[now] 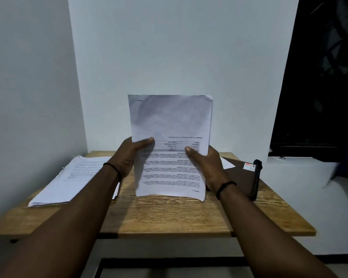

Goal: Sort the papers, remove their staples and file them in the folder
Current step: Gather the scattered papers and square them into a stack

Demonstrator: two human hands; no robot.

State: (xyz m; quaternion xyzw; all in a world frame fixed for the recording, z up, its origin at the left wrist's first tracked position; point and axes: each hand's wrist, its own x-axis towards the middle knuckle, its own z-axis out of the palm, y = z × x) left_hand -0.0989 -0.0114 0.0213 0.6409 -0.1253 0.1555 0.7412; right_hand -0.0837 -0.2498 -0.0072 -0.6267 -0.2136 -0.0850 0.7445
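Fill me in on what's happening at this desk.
A person holds a sheaf of white printed papers upright on the wooden table, gripping it with the left hand and the right hand at either side, its print upside down to the camera. A loose pile of white papers lies at the left; a dark brown folder lies closed at the right.
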